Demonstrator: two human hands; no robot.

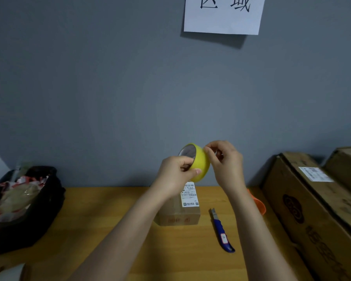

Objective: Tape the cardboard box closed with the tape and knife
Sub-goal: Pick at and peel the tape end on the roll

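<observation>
A yellow roll of tape [199, 161] is held up in the air above the table, in front of the grey wall. My left hand [175, 175] grips its lower left side, thumb on the outer face. My right hand [225, 163] pinches at the roll's right edge. Below the hands a small cardboard box [182, 216] with a white shipping label sits on the wooden table [109, 220], partly hidden by my left forearm. A blue utility knife [221, 232] lies on the table to the right of the box, blade end pointing away from me.
A black bag [28, 209] full of scrap wrapping stands at the left. Large cardboard cartons [312, 209] are stacked at the right, with an orange object [258, 203] beside them. Another tape roll [12, 272] shows at the bottom left corner. A paper sign [223, 15] hangs on the wall.
</observation>
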